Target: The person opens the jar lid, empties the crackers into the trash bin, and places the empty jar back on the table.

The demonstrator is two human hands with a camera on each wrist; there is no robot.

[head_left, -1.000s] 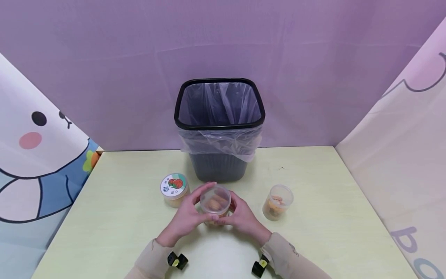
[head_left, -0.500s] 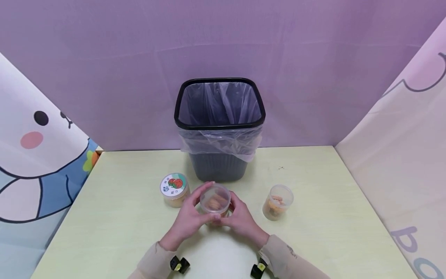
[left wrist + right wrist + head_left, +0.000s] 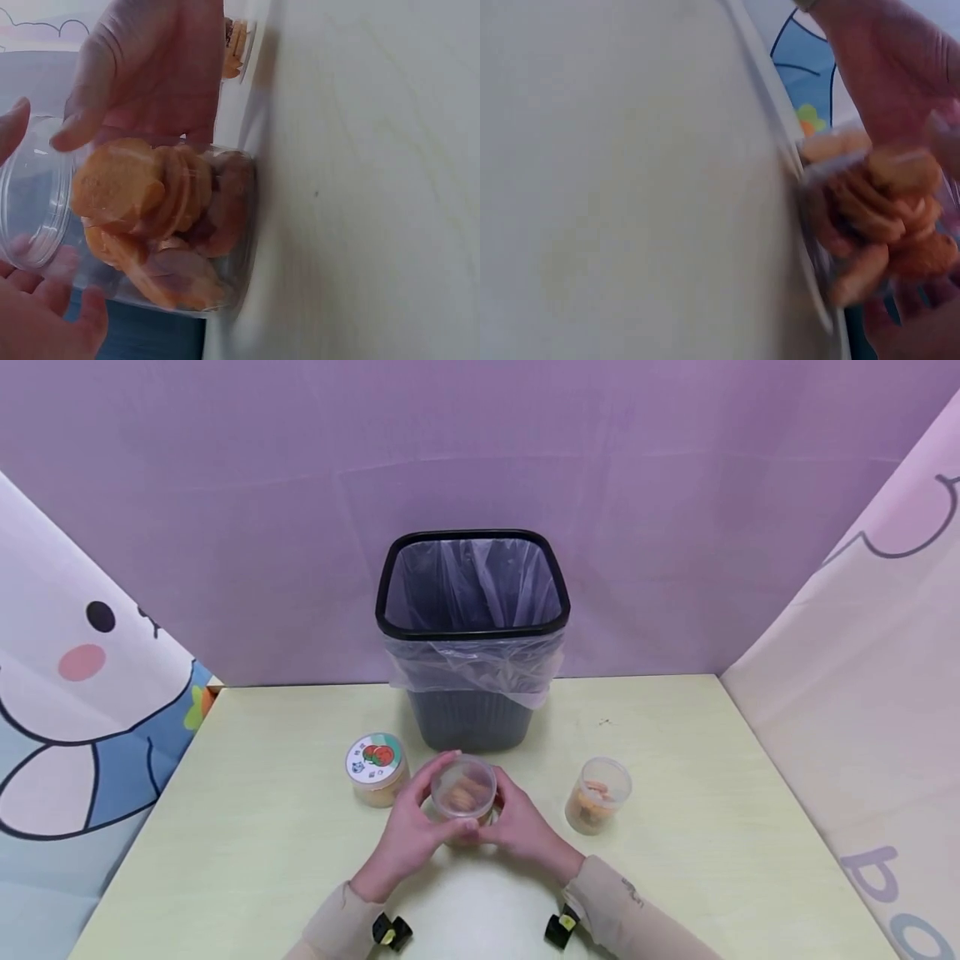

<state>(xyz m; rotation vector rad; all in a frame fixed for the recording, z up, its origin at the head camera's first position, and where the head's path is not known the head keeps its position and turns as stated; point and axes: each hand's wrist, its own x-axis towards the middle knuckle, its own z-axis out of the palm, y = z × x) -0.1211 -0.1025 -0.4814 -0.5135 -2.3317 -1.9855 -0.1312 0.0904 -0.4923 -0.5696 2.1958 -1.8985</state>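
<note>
Both hands are around a clear plastic jar on the table, between them at the front middle. My left hand holds its left side, fingers behind and thumb in front. From the right, my right hand holds the other side, thumb close to the left thumb. Orange-brown round cookies show through the wall in the left wrist view, with the jar's clear rim above them. In the right wrist view the cookies are blurred and the jar's base is at the tabletop.
Left of the hands stands a jar with a tomato-printed lid. A second clear jar with cookies is to the right. Behind stands a dark bin with a black rim and plastic liner, near the purple backdrop.
My left forearm has shifted slightly to the right. Both hands keep their hold on the jar, which stays in place.
</note>
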